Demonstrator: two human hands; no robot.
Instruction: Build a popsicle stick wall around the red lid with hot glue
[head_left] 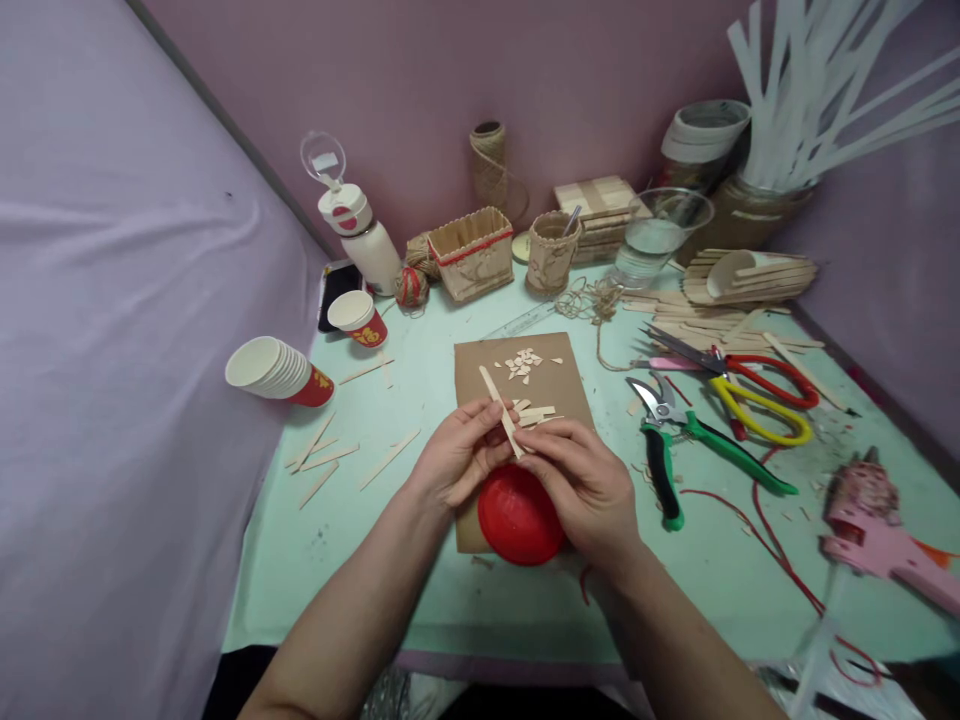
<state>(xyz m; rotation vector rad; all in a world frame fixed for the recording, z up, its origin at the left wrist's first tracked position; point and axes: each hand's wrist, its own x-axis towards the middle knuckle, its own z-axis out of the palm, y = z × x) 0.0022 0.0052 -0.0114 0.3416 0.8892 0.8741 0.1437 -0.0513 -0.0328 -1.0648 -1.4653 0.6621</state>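
Note:
Between my two hands is a wooden craft stick [498,396], tilted with its rounded end up and away from me. My left hand [463,448] pinches it near the middle. The fingers of my right hand [581,485] close on its lower end. Just beneath them a red round dish [520,515] sits on a brown cardboard sheet [480,362], partly hidden by my hands. Farther up the cardboard lies a small pile of cut wooden chips [523,364]. Several short stick pieces [537,412] lie behind my fingers.
To the right lie green-handled pruning shears [664,450], scissors [757,395] and a pink glue gun [874,530]. Paper cups [281,370] and loose sticks [322,455] are at left. Along the back stand a bottle [367,240], a wooden basket [472,258] and a clear cup [652,240].

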